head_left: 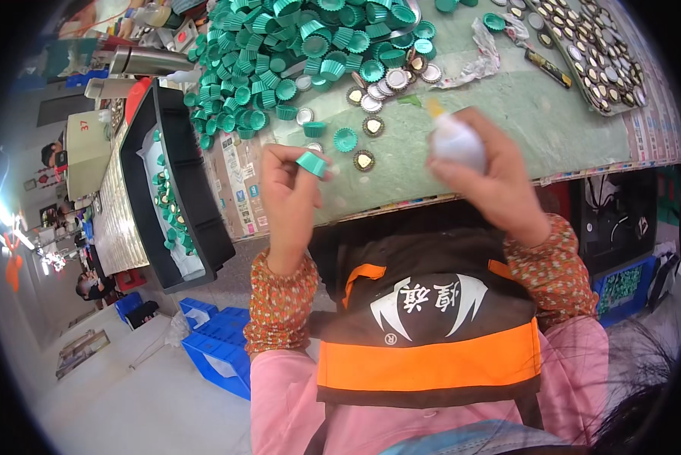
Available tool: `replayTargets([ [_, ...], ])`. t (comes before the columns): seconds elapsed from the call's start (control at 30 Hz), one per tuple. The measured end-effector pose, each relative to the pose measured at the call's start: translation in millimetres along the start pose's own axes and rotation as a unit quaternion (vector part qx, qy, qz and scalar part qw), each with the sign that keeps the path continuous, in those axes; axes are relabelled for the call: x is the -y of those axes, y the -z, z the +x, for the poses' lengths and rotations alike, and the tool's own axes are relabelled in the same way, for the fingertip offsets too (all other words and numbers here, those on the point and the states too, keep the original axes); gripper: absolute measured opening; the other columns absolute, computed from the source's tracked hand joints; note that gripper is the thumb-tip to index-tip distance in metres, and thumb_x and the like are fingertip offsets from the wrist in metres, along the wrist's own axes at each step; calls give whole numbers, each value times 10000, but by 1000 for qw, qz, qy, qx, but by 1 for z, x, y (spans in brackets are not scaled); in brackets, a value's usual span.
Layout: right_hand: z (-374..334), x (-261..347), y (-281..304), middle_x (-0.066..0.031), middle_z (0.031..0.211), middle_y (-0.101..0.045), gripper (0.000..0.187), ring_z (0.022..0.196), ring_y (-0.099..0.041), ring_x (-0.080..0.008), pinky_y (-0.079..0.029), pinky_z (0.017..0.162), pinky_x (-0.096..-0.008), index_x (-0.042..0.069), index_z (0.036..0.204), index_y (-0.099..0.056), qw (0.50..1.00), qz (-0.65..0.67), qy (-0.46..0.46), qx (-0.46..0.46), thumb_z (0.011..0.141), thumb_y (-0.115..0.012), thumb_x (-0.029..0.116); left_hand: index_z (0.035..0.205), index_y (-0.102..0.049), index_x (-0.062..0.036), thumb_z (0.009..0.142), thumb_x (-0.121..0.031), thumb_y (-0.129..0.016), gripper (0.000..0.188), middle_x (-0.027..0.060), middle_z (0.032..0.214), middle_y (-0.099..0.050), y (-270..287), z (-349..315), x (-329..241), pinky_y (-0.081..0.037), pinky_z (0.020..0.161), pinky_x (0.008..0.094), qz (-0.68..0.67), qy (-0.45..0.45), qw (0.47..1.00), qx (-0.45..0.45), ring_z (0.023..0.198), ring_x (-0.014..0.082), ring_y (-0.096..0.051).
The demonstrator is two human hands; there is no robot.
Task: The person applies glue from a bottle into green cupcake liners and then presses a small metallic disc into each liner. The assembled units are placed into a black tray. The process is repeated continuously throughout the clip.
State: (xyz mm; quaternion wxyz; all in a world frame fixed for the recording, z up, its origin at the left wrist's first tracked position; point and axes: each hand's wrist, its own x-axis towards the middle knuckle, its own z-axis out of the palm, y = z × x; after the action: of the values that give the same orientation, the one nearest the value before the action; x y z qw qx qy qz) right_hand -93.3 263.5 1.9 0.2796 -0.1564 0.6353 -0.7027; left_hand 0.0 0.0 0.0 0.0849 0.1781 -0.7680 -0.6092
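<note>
My left hand (289, 196) pinches a small teal fluted cup (311, 163) between thumb and fingers, above the near edge of the table (408, 180). Wrapped in my right hand (501, 171) is a white squeeze bottle (458, 145), its yellowish nozzle pointing away from me. Between the hands lie a dark-rimmed round cap (364, 160) with a cream patch in the middle, a similar cap (373, 126) beyond it, and a loose teal cup (345, 139). Farther off, a large heap of teal fluted cups (268, 72) spreads over the table beside several white discs (396, 79).
A tray (618, 111) packed with round caps stands at the far right, with a yellow-and-black marker-like stick (548, 68) and crumpled plastic (473, 61) nearby. Left of the table, a black bin (198, 167) holds teal pieces. Blue crates (217, 350) sit on the floor.
</note>
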Motion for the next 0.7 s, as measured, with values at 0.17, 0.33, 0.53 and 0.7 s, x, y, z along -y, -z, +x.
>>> replayTargets([
  [0.17, -2, -7, -45, -14, 1057, -587, 412, 955, -567, -76, -497, 800, -254, 62, 1200, -542, 996, -56, 61, 41, 866, -778, 116, 1098, -487, -64, 1013, -24, -533, 105, 61, 999, -645, -37, -30, -11, -442, 532, 184, -9, 16, 996, 83, 775, 79, -632],
  [0.33, -2, -16, -41, -25, 1002, -593, 393, 928, -571, -82, -501, 788, -266, 50, 1181, -535, 999, -22, 26, 12, 869, -765, 105, 1284, -506, -56, 1012, -38, -516, 273, 64, 995, -620, -41, -44, -18, -548, 654, 222, -147, 138, 967, 158, 799, 82, -611],
  [0.53, -4, -10, -37, -168, 950, -666, 365, 885, -683, -217, -545, 759, -375, 22, 1134, -521, 1000, -24, -12, 16, 854, -725, 134, 1255, -505, -55, 1024, -40, -498, 232, 77, 1003, -629, -42, -53, -6, -576, 688, 242, -169, 172, 958, 156, 813, 93, -628],
  [0.7, -9, -16, -44, -38, 969, -601, 389, 885, -588, -90, -505, 747, -273, 45, 1164, -535, 997, -72, -3, 37, 864, -768, 130, 1272, -482, -32, 1044, -76, -511, 235, 64, 976, -633, -48, -57, 0, -590, 655, 245, -85, 96, 986, 110, 812, 102, -659],
])
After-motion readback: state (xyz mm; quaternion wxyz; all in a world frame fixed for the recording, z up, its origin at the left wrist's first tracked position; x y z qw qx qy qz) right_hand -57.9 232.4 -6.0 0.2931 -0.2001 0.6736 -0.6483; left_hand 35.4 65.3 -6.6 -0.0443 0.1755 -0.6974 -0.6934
